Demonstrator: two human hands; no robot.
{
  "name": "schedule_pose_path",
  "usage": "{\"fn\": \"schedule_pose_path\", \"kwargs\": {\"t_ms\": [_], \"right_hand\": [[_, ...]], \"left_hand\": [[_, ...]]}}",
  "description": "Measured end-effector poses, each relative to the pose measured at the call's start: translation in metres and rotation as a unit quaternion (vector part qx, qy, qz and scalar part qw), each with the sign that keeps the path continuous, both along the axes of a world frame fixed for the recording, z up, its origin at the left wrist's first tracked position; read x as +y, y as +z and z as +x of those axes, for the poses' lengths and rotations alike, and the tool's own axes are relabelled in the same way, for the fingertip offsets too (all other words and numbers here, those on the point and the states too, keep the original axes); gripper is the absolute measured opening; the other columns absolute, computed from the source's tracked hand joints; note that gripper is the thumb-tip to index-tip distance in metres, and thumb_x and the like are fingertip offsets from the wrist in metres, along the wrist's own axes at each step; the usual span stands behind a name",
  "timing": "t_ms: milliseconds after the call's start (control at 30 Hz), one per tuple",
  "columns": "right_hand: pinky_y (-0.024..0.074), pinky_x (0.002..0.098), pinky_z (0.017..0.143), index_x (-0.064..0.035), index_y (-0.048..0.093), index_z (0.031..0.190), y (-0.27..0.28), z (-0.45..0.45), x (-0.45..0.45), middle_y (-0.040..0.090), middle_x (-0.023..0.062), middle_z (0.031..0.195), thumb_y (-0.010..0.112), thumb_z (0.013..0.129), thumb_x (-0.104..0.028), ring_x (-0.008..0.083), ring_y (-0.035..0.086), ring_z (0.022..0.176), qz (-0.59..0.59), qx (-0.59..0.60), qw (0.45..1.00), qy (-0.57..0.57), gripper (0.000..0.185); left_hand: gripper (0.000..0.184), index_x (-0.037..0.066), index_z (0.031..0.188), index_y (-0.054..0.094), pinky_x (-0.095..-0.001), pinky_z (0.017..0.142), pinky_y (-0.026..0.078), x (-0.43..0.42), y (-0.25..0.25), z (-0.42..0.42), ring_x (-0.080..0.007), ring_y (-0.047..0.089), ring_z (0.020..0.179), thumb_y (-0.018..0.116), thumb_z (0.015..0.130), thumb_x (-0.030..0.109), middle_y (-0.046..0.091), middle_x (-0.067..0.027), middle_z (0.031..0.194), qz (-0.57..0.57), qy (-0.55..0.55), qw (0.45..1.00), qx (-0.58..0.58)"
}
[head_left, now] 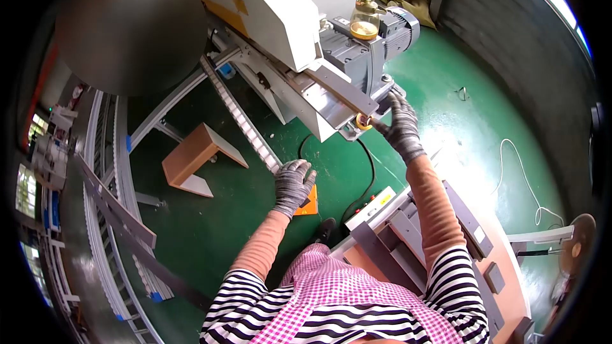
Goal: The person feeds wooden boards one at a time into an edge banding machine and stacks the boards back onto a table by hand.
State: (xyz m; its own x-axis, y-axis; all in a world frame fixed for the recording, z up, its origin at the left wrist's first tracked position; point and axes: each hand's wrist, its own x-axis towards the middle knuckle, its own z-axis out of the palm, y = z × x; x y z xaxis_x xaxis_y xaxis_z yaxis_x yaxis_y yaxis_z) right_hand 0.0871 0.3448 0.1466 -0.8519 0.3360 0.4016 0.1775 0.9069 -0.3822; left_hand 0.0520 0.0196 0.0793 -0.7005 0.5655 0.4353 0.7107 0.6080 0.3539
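My left hand (293, 186), in a grey striped glove, is at the near end of a narrow roller rail (239, 118). Its fingers are loosely bent with the thumb apart, and I cannot tell whether they touch the rail. My right hand (403, 130), gloved alike, is open beside the end of a machine. Its thumb points at a small round yellow part (363, 121). A long grey board (341, 89) lies on the machine bed (325, 107), its near end close to that thumb.
A grey motor (401, 28) and a jar with a yellow base (364, 25) sit behind the machine. An L-shaped wooden piece (191, 153) stands on the green floor. Grey panels (405, 232) lie on a table at right. Cables (373, 169) cross the floor; roller conveyors (121, 216) run left.
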Motion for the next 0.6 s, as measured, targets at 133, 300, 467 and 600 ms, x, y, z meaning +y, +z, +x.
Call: {"fn": "schedule_pose_path", "kwargs": {"t_ms": [133,300,467,600], "right_hand": [[0.0271,0.0453,0.112,-0.0022,0.035,0.143,-0.001,-0.056,-0.011,0.039,0.0226,0.145,0.075,0.073,-0.051,0.0381,0.037,0.134,-0.025,-0.088,0.996,-0.004,0.094],[0.0427,0.0427,0.100,-0.0033,0.035,0.143,-0.019,-0.096,-0.009,0.052,0.0242,0.131,0.075,0.076,-0.040,0.0398,0.053,0.118,-0.055,-0.211,0.976,0.025,0.086],[0.0473,0.0430,0.093,0.0001,0.041,0.135,-0.022,-0.036,-0.019,0.060,0.0234,0.116,0.075,0.073,-0.030,0.0373,0.059,0.107,-0.032,-0.210,0.977,-0.001,0.077],[0.0483,0.0404,0.093,0.0010,0.048,0.128,-0.015,0.082,-0.010,0.062,0.0216,0.112,0.078,0.067,-0.025,0.0334,0.061,0.105,-0.203,-0.235,0.950,-0.031,0.073]], "left_hand": [[0.029,0.005,0.097,0.070,-0.0417,0.093,0.047,-0.002,-0.007,-0.002,-0.0299,0.062,0.100,0.067,0.082,0.029,0.067,-0.0133,0.103,-0.010,0.009,1.000,0.008],[0.025,0.004,0.096,0.070,-0.0420,0.091,0.047,-0.002,-0.006,-0.004,-0.0298,0.062,0.098,0.066,0.083,0.026,0.067,-0.0123,0.102,-0.004,-0.004,1.000,-0.010],[0.022,0.004,0.093,0.069,-0.0428,0.089,0.049,-0.002,-0.008,-0.004,-0.0323,0.063,0.094,0.070,0.078,0.021,0.067,-0.0145,0.099,0.016,-0.015,1.000,0.016],[0.021,0.004,0.094,0.068,-0.0437,0.088,0.048,-0.001,-0.002,-0.001,-0.0329,0.062,0.094,0.068,0.081,0.020,0.066,-0.0143,0.099,-0.008,-0.022,1.000,0.013]]}}
